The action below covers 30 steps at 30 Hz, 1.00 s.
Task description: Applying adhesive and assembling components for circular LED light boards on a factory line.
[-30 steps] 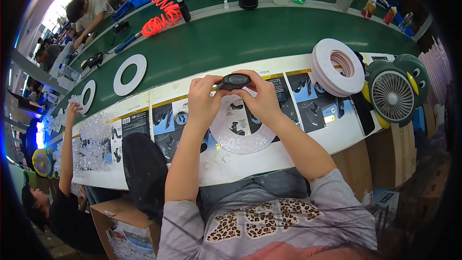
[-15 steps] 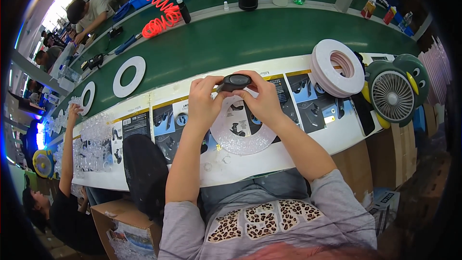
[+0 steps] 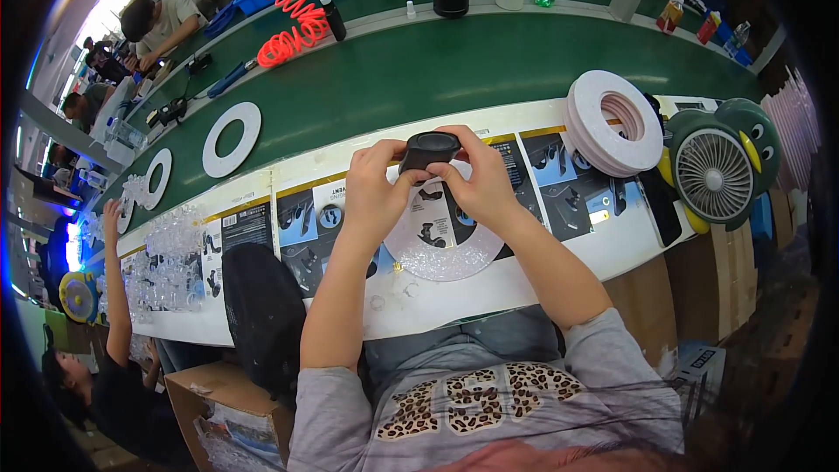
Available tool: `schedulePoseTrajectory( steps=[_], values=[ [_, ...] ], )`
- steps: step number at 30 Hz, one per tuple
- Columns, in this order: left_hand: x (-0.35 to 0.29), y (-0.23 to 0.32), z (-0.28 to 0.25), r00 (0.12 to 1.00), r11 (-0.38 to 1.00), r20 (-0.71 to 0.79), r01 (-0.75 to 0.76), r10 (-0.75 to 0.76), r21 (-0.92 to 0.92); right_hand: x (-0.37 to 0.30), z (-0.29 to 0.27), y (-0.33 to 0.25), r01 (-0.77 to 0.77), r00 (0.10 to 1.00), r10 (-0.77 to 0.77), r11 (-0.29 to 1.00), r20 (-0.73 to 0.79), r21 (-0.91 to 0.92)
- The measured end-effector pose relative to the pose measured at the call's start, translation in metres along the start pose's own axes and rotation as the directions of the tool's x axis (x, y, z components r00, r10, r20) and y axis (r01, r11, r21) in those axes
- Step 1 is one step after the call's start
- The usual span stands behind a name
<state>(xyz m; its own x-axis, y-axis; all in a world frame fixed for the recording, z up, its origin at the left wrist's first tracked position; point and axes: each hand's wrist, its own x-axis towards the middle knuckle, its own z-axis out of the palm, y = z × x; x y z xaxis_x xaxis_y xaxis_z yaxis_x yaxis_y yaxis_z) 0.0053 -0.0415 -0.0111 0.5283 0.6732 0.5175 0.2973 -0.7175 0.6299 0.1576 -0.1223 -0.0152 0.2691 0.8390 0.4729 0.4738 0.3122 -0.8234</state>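
Observation:
Between both hands, above the white work surface, is a small black part with a rounded oval top (image 3: 430, 147). My left hand (image 3: 377, 182) pinches its left side with fingertips and thumb. My right hand (image 3: 476, 177) grips its right side, the thumb pressed low against it. Directly below the hands lies a flat, glittery white ring (image 3: 444, 264) on the surface. Printed sheets with dark product pictures (image 3: 559, 179) show under and beside the ring. The undersides of the fingers and part of the black piece are hidden.
A stack of white rings (image 3: 645, 147) and a green fan (image 3: 712, 177) stand at right. More rings (image 3: 232, 140) lie on the green belt (image 3: 376, 70). Clear plastic pieces (image 3: 170, 267) cover the left, where a co-worker's arm (image 3: 116, 288) reaches in. A red coiled hose (image 3: 293, 44) is behind.
The black part has tipped in my hands, so more of its front side shows. The co-worker's hand at left has shifted left and slightly down.

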Motion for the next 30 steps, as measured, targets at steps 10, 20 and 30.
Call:
schedulePoseTrajectory(
  steps=[10, 20, 30],
  values=[
    [-0.0004, -0.0012, 0.0026, 1.0, 1.0, 0.003, 0.015, -0.015, 0.016, -0.0001, 0.0021, 0.0027, -0.027, 1.0, 0.028, 0.999, -0.004, 0.029],
    [-0.0001, -0.0001, 0.003, 1.0, 1.0, 0.0, 0.007, -0.007, 0.006, -0.0004, 0.0026, 0.0015, -0.034, 0.999, 0.034, 0.999, -0.017, 0.034],
    [-0.0007, -0.0012, 0.003, 1.0, 1.0, -0.003, 0.006, -0.006, 0.008, 0.0003, -0.0001, -0.0029, -0.045, 0.999, 0.045, 0.999, 0.007, 0.019]
  ],
)
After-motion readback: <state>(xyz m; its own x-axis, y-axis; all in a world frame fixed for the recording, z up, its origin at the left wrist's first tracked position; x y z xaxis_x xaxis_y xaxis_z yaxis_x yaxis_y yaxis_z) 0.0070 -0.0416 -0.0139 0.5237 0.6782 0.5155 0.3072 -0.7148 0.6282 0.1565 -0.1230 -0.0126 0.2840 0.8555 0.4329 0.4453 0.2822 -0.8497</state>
